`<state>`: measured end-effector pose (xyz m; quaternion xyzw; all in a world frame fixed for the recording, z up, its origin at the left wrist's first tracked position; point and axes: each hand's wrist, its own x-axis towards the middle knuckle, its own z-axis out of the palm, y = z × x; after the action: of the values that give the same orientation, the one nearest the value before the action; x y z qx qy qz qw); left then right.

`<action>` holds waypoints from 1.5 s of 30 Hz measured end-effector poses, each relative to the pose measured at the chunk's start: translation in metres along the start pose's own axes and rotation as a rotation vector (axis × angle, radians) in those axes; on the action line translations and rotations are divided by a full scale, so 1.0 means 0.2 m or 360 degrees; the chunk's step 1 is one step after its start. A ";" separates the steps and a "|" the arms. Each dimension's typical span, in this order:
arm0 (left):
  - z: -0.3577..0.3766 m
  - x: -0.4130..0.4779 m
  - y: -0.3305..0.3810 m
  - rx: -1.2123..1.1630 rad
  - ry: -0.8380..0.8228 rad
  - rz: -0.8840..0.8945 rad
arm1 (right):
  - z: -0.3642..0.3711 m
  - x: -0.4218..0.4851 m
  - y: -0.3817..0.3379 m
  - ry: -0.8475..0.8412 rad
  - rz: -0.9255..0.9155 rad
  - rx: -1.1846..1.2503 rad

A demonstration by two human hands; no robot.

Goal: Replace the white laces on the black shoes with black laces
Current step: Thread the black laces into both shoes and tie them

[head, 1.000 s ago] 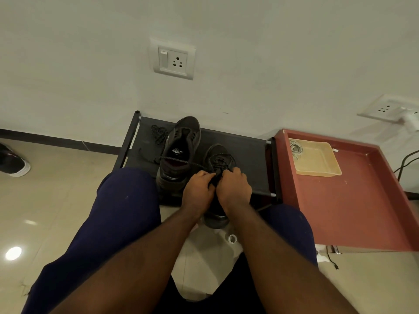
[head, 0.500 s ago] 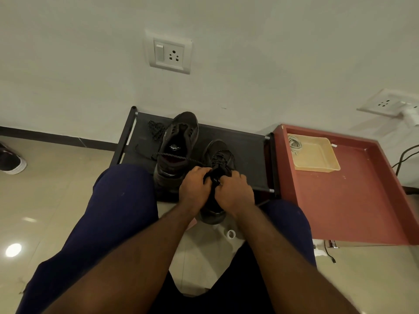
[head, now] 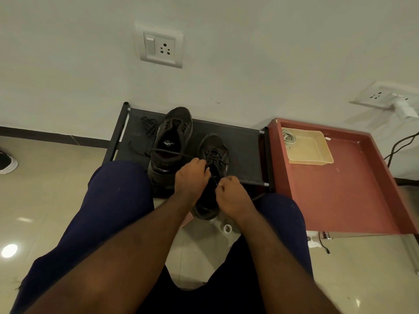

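You sit facing a low black rack (head: 244,152) that holds two black shoes. The nearer shoe (head: 214,150), at one o'clock from your knees, is partly threaded with a black lace (head: 167,151). Your left hand (head: 191,177) curls round one strand, which trails toward nine o'clock across the other shoe (head: 174,132). Your right hand (head: 230,194) pinches the other end by the eyelets. Feed the tip straight through, then pull both strands evenly and flatten any twists. The white laces (head: 288,137) lie coiled in a tray (head: 315,152) at two o'clock.
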<state>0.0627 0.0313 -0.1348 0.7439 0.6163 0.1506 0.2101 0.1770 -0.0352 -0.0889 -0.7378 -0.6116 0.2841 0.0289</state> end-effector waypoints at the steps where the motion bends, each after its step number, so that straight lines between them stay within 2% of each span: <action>1: 0.00 0.00 0.01 0.0019 -0.0027 0.0006 | -0.02 -0.01 0.00 -0.0041 -0.0006 0.0054; 3: 0.00 0.00 0.02 0.0044 -0.0091 0.0016 | -0.05 -0.03 0.01 -0.0091 -0.0021 0.0183; 7: 0.00 -0.02 0.01 0.0065 -0.0074 0.0039 | -0.02 -0.02 0.06 0.0139 0.0190 0.0489; 11: 0.00 -0.01 -0.01 0.0030 -0.0017 0.0048 | 0.02 -0.01 0.04 0.0129 0.0389 0.0291; 15: -0.01 -0.01 -0.01 -0.0041 0.0040 -0.0017 | 0.02 -0.03 -0.01 0.0002 0.0511 0.0128; 19: -0.02 0.00 -0.02 -0.0007 0.0069 -0.0016 | -0.05 -0.05 0.03 -0.0173 0.0407 0.0238; 21: -0.03 0.00 -0.02 0.0022 0.0055 -0.0012 | -0.10 -0.10 0.05 -0.0101 0.0355 0.0551; 24: -0.02 0.00 0.00 0.0032 0.0015 0.0012 | -0.15 -0.18 0.04 0.0190 0.0188 0.1059; 28: -0.02 0.00 -0.01 -0.0034 0.0049 -0.0034 | -0.20 -0.19 -0.03 0.0199 -0.0232 0.2104; 29: -0.03 0.01 -0.03 -0.0060 0.0068 -0.0076 | -0.21 -0.19 -0.04 0.0215 -0.0258 0.2253; 31: -0.03 0.02 -0.05 -0.0107 0.0084 -0.0104 | -0.20 -0.15 -0.04 0.0282 -0.0110 0.2106; 33: -0.02 0.03 -0.05 -0.0151 0.0077 -0.0087 | -0.12 -0.12 -0.04 0.0389 0.0121 0.1677; 35: -0.01 0.02 -0.05 -0.0183 0.0078 -0.0076 | -0.02 -0.08 -0.02 0.0413 0.0220 0.1266; 39: -0.01 0.02 -0.05 -0.0170 0.0051 -0.0095 | 0.04 0.03 -0.06 0.0342 0.0212 0.0580; 42: 0.00 0.02 -0.04 -0.0152 -0.0028 -0.0002 | 0.02 0.10 -0.14 0.0140 0.0377 0.0248; 45: 0.01 0.02 -0.04 -0.0171 -0.0064 0.0030 | 0.03 0.13 -0.21 -0.0026 0.0400 0.0067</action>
<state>0.0579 0.0371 -0.1403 0.7403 0.5959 0.1705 0.2605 0.1402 -0.0033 -0.0875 -0.8055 -0.5086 0.3042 0.0036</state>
